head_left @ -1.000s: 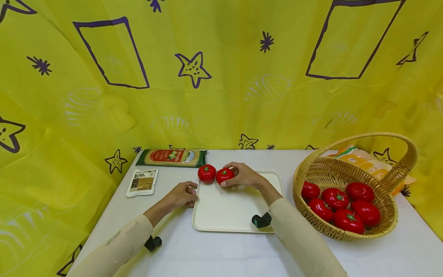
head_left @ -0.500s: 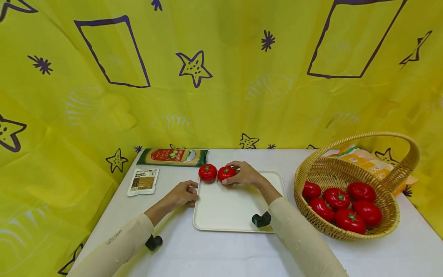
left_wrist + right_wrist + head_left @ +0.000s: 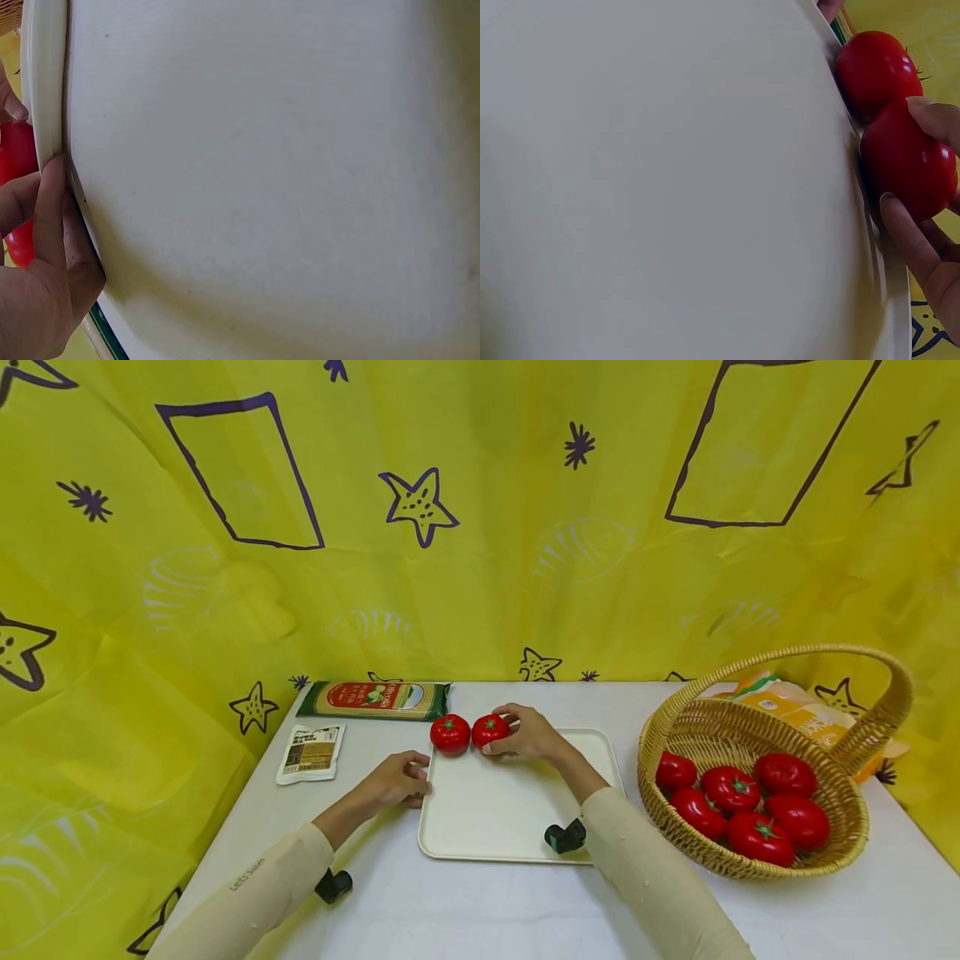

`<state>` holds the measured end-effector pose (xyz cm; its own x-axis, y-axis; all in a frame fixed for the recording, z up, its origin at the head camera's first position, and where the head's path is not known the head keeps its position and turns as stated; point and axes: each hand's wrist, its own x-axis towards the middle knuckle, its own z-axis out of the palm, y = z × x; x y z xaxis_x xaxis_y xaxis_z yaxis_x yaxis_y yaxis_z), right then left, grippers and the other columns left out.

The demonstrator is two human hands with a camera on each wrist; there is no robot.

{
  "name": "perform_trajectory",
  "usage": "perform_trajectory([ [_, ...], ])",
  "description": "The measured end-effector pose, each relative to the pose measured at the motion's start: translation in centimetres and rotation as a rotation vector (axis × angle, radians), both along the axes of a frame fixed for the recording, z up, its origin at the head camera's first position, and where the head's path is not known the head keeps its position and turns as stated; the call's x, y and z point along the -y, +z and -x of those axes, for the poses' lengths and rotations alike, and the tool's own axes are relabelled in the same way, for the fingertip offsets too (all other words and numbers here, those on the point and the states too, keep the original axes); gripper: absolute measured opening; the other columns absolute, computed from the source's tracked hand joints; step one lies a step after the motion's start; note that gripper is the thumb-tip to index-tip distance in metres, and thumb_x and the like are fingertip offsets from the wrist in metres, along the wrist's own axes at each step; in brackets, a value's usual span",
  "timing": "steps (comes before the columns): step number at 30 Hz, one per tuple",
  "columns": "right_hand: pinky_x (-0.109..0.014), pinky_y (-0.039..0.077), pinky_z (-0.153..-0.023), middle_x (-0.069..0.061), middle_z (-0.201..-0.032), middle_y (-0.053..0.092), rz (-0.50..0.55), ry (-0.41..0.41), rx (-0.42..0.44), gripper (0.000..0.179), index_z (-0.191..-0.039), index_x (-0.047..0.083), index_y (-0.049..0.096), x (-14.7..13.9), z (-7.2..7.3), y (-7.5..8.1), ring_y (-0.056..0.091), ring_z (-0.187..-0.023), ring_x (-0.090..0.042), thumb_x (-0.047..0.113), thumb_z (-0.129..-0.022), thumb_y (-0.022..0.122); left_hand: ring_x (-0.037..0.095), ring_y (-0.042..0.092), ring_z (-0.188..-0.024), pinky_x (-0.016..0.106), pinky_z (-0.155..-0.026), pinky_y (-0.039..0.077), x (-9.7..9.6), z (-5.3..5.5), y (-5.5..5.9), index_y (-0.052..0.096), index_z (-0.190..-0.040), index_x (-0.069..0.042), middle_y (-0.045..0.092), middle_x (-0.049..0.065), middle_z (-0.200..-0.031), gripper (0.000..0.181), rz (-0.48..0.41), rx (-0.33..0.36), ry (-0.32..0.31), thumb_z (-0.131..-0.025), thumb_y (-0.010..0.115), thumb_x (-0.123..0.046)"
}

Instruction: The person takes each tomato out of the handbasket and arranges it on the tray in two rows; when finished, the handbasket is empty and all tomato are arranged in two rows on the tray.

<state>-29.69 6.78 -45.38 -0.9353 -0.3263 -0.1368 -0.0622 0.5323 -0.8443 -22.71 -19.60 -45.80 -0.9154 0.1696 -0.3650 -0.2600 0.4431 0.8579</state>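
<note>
In the head view a white rectangular tray lies mid-table. My right hand grips a red tomato at the tray's far edge, thumb and fingers on either side of it. A second tomato sits directly to its left in the far left corner; in the right wrist view the held tomato is right against the other tomato. My left hand holds the tray's left rim, with bent fingertips at the edge in the left wrist view.
On the right stands a wicker basket with a tall handle and several tomatoes inside. An orange package lies behind it. A green noodle-like packet and a small white sachet lie left. A yellow curtain hangs behind.
My right hand and its tomato have shifted slightly toward the back edge of the tray, level with the other tomato. The left hand stays at the rim.
</note>
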Motion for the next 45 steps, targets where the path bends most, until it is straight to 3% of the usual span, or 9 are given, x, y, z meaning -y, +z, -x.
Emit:
perform_trajectory([
  [8, -0.047, 0.053, -0.102, -0.015, -0.137, 0.056, 0.024, 0.009, 0.004, 0.069, -0.14, 0.01, 0.053, -0.1, -0.3, 0.4, 0.056, -0.122, -0.034, 0.021, -0.079, 0.085, 0.016, 0.059, -0.076, 0.027, -0.066, 0.061, 0.1, 0.1, 0.0, 0.051, -0.134, 0.006, 0.054, 0.009, -0.095, 0.051, -0.001, -0.003, 0.001, -0.087, 0.07, 0.003],
  [16, -0.04, 0.057, -0.095, -0.017, -0.139, 0.055, 0.079, 0.032, 0.024, 0.069, -0.141, 0.006, 0.052, -0.3, -0.4, 0.6, 0.058, -0.122, -0.034, 0.015, -0.08, 0.084, 0.016, 0.058, -0.076, 0.027, -0.066, 0.061, 0.1, -0.1, 0.2, 0.051, -0.133, 0.005, 0.054, 0.009, -0.094, 0.051, 0.002, -0.003, 0.001, -0.087, 0.07, 0.002],
  [31, -0.041, 0.058, -0.094, -0.018, -0.138, 0.057, 0.057, 0.046, -0.011, 0.071, -0.144, 0.006, 0.049, -1.1, -0.4, 0.9, 0.058, -0.124, -0.036, 0.017, -0.082, 0.082, 0.017, 0.06, -0.076, 0.027, -0.066, 0.061, -0.1, -0.2, 0.2, 0.052, -0.133, 0.005, 0.055, 0.01, -0.096, 0.05, 0.021, -0.002, 0.006, -0.087, 0.07, 0.002],
  [35, -0.04, 0.059, -0.091, -0.016, -0.139, 0.056, 0.069, 0.048, -0.011, 0.07, -0.144, 0.007, 0.05, -1.4, -0.6, 1.3, 0.058, -0.124, -0.035, 0.019, -0.083, 0.082, 0.017, 0.059, -0.075, 0.027, -0.066, 0.062, -0.1, -0.3, 0.2, 0.052, -0.134, 0.005, 0.056, 0.011, -0.097, 0.05, 0.028, -0.001, 0.0, -0.088, 0.07, 0.001],
  [45, -0.048, 0.053, -0.1, -0.019, -0.138, 0.057, 0.077, 0.125, -0.092, 0.069, -0.142, 0.003, 0.05, -2.3, -1.8, 3.2, 0.057, -0.124, -0.036, 0.024, -0.083, 0.081, 0.016, 0.059, -0.076, 0.027, -0.067, 0.061, -0.1, -0.3, 0.2, 0.052, -0.133, 0.005, 0.055, 0.01, -0.097, 0.049, 0.023, -0.001, 0.005, -0.088, 0.07, 0.002],
])
